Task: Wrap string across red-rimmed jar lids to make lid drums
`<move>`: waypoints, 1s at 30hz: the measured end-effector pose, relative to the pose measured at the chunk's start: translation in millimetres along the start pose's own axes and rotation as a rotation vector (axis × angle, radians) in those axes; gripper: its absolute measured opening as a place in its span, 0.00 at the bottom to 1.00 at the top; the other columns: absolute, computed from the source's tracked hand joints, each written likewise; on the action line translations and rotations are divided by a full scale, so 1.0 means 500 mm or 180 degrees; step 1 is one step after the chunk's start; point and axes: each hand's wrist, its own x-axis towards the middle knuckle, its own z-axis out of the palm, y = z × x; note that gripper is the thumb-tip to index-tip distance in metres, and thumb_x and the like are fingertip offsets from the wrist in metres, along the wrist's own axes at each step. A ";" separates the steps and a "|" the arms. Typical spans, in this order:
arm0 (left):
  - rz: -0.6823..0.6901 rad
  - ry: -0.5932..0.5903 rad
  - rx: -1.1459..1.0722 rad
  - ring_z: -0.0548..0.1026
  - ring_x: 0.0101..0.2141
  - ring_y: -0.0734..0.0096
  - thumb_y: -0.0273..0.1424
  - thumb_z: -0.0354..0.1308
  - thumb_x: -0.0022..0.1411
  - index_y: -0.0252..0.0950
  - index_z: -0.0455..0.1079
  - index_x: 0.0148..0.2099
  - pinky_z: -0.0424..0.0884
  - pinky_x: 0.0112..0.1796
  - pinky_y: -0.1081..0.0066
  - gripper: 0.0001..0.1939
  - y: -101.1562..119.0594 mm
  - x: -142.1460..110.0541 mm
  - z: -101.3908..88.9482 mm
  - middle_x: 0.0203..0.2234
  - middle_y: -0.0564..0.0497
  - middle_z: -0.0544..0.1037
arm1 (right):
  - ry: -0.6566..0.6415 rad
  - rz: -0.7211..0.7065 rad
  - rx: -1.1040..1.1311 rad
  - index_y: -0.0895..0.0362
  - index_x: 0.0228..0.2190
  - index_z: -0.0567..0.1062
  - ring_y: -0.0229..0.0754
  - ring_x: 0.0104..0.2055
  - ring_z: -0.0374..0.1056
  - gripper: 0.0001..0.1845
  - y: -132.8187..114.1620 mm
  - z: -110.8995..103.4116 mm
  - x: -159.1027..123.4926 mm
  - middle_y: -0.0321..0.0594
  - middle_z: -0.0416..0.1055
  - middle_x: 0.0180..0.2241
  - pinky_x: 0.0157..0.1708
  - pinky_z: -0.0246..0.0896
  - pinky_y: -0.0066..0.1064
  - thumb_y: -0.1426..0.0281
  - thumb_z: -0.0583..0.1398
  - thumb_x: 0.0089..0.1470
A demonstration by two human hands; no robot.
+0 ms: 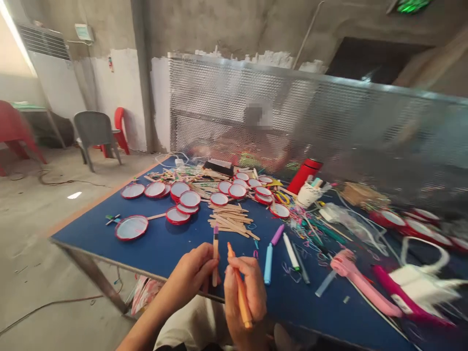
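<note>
Head | blue marker [268,263] beside right hand [253,287] | stick pile [230,219] beyond

A rough grey wall [226,24] with ragged white paint [124,97] lower down stands behind a silvery mesh screen [321,114] — it runs along the far side of a blue-topped table [87,243]. On the concrete floor [36,278], a grey chair [94,127] and red chairs [119,117] stand near a tall slatted unit [56,78] — bright light [16,41] upper left
</note>
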 end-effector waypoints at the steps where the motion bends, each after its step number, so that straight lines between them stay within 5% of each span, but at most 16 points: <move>1: 0.0059 0.0016 0.0189 0.69 0.18 0.76 0.42 0.48 0.69 0.38 0.64 0.40 0.62 0.22 0.77 0.13 0.000 0.001 0.001 0.21 0.58 0.73 | -0.0096 0.0058 0.0021 0.55 0.42 0.71 0.39 0.35 0.71 0.10 -0.002 -0.001 0.003 0.39 0.71 0.33 0.35 0.71 0.30 0.78 0.54 0.62; 7: 0.0405 0.0156 0.0990 0.69 0.23 0.73 0.38 0.51 0.66 0.39 0.64 0.30 0.64 0.27 0.76 0.13 -0.010 0.015 -0.010 0.20 0.58 0.70 | -0.0223 -0.0328 -0.0514 0.53 0.39 0.71 0.37 0.28 0.72 0.09 0.012 -0.050 0.030 0.34 0.73 0.27 0.31 0.70 0.28 0.79 0.54 0.61; 15: 0.0175 0.0331 0.1007 0.68 0.21 0.71 0.44 0.53 0.63 0.40 0.66 0.27 0.64 0.25 0.76 0.16 -0.010 0.020 -0.010 0.19 0.57 0.71 | -0.1173 -0.0695 -0.2009 0.56 0.46 0.73 0.42 0.30 0.69 0.13 0.155 -0.281 0.091 0.37 0.73 0.28 0.31 0.66 0.34 0.77 0.51 0.65; 19: 0.0078 0.0356 0.0870 0.69 0.20 0.72 0.46 0.53 0.64 0.40 0.67 0.27 0.66 0.26 0.77 0.18 -0.011 0.026 -0.007 0.19 0.58 0.73 | -0.1487 -0.0752 -0.2741 0.56 0.48 0.73 0.47 0.36 0.70 0.19 0.228 -0.354 0.116 0.42 0.75 0.33 0.35 0.64 0.38 0.80 0.49 0.62; 25: -0.0185 0.0404 0.0964 0.70 0.18 0.72 0.46 0.52 0.64 0.40 0.67 0.29 0.65 0.25 0.76 0.17 -0.014 0.043 0.005 0.16 0.59 0.72 | -0.1706 -0.0810 -0.3329 0.56 0.49 0.73 0.48 0.37 0.68 0.21 0.251 -0.354 0.142 0.42 0.75 0.34 0.37 0.59 0.38 0.83 0.50 0.60; 30: -0.0356 0.0486 0.0966 0.70 0.16 0.72 0.39 0.51 0.64 0.40 0.65 0.30 0.63 0.22 0.76 0.12 0.004 0.038 0.022 0.15 0.60 0.70 | -0.1778 -0.1050 -0.3373 0.55 0.29 0.75 0.49 0.33 0.65 0.15 0.259 -0.319 0.137 0.45 0.73 0.30 0.35 0.57 0.40 0.74 0.51 0.63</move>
